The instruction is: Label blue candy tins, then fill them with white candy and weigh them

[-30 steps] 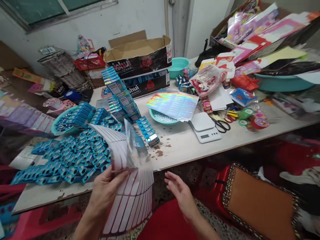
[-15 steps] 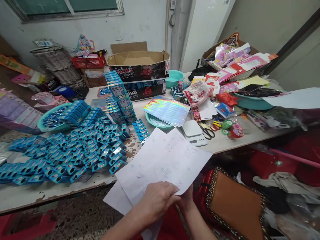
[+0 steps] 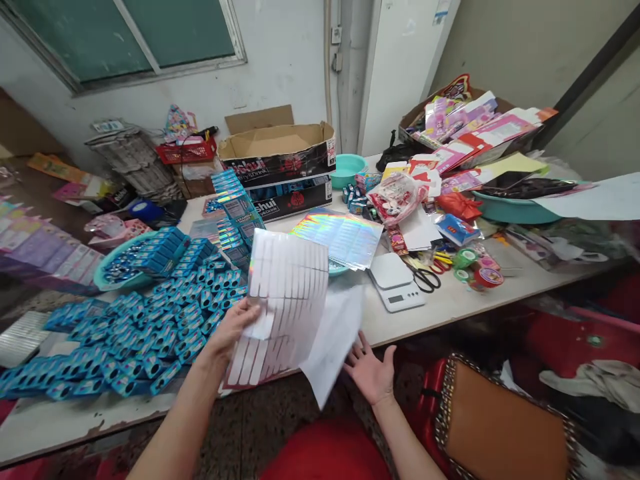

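Note:
My left hand (image 3: 231, 328) is closed on the left edge of a sheet of stickers (image 3: 295, 283), which carries rows of whitish rectangular labels and stands tilted over the table's front edge. Beside it a plain white paper (image 3: 338, 340) hangs at a slant, its lower corner past the table edge; I cannot tell whether anything grips it. My right hand (image 3: 371, 375) is open, palm up and fingers spread, close to that paper's right edge. Behind the stickers, shiny holographic sheets (image 3: 345, 237) lie over a turquoise bowl.
Many small blue boxes (image 3: 150, 327) cover the table's left side, next to a stack of blue boxes (image 3: 235, 207). A white scale (image 3: 400, 287) and black scissors (image 3: 425, 279) lie to the right. Cartons (image 3: 280, 150) stand at the back; a brown-seated chair (image 3: 500, 417) is at lower right.
The papers that both hands held together have come apart. My left hand has moved left with the sticker sheet, now showing its labels. My right hand has opened and turned palm up.

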Tool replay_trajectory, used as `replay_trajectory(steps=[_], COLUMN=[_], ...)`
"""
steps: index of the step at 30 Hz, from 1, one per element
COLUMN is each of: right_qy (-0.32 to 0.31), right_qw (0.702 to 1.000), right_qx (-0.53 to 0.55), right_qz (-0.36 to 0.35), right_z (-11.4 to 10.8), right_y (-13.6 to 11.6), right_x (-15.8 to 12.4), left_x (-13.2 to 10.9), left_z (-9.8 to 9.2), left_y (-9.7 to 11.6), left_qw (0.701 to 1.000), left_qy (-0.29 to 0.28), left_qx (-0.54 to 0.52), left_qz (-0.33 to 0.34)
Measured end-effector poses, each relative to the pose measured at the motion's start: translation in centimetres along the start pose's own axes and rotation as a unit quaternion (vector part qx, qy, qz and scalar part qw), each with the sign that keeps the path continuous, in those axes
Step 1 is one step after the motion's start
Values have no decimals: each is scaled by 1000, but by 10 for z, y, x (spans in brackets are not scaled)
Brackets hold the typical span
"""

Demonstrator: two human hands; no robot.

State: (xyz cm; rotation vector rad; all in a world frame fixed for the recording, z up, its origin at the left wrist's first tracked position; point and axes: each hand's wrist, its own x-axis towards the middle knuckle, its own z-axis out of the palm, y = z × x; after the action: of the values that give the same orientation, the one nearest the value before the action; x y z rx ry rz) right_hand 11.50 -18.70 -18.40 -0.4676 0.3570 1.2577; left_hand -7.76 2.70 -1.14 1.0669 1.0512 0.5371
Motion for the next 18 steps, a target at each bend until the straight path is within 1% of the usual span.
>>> replay_trajectory(steps=[3,5,7,8,9,11,12,13,14,15,16,17,18], right_qy=[68,83,98,127,169,258,293,319,341,360,365,346,304], right_qw=[996,993,985,974,957,913,892,872,848,818,792,779,789], right_qx=[-37,-67,-128,-173,-219,-285,-304,-319,-335,-355,-374,-387,-391], right_qz=[-37,-54,-58,-70,-90,-136,-163,-192,-228,-273,-317,-350,-363], right_z=[-6,-7,-10,-12,-14,-17,-16,-14,-9,-3,4,11,19], right_y=[9,13,13,13,11,8,6,5,4,4,4,5,6], right_x=[17,25,32,35,38,43,44,44,42,38,32,24,16], left_x=[19,24,24,23,22,16,12,7,1,-5,-12,-19,-25], left_z=[-25,-38,-48,-51,-52,-45,-37,-24,-7,14,37,62,88], left_y=[-8,-16,-21,-22,-20,-13,-10,-7,-6,-9,-14,-23,-34], left_qw=[997,996,996,995,995,997,996,992,979,956,929,902,870], left_qy=[50,59,67,75,84,82,63,30,-12,-62,-108,-136,-152], left_qx=[-50,-53,-52,-49,-40,6,49,106,172,246,310,370,435], left_qz=[-24,-30,-37,-39,-36,-4,27,65,107,144,169,177,174])
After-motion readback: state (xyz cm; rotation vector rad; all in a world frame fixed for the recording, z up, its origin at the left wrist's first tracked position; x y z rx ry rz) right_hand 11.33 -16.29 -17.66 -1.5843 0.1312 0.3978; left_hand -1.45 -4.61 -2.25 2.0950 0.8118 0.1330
